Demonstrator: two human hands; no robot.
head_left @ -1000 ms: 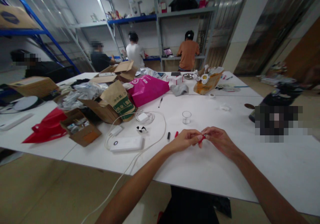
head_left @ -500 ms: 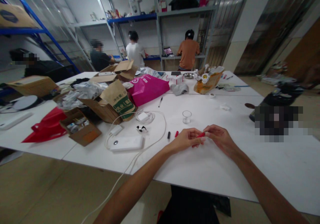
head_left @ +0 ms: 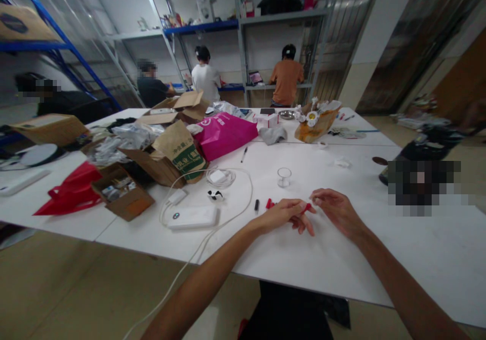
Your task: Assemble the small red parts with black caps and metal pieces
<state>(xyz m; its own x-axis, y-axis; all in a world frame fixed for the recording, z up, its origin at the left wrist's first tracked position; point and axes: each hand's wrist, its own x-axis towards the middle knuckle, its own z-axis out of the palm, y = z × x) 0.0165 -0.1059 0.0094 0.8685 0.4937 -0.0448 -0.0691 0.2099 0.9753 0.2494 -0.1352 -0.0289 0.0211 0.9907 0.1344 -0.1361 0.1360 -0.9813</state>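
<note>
Above the white table [head_left: 341, 259], my left hand [head_left: 290, 213] holds a small red object [head_left: 307, 207] between thumb and forefinger, its other fingers spread below. Just to its right is my right hand [head_left: 332, 206], thumb and fingertips pinched together; whatever they hold, if anything, is too small to make out. Beside my left wrist lie a red piece [head_left: 269, 203] and a black piece [head_left: 257, 205]. A clear glass [head_left: 284, 177] stands upright beyond my hands.
Left of my hands are a white power bank [head_left: 193, 217], looped white cables and a charger [head_left: 218, 177]. Farther back sit a magenta bag [head_left: 226, 135], open cartons [head_left: 127, 198] and a red bag [head_left: 72, 190]. Several people sit beyond the table.
My hands have moved slightly apart, and my right hand no longer touches the red object. The lower fingers of my left hand have spread out.
</note>
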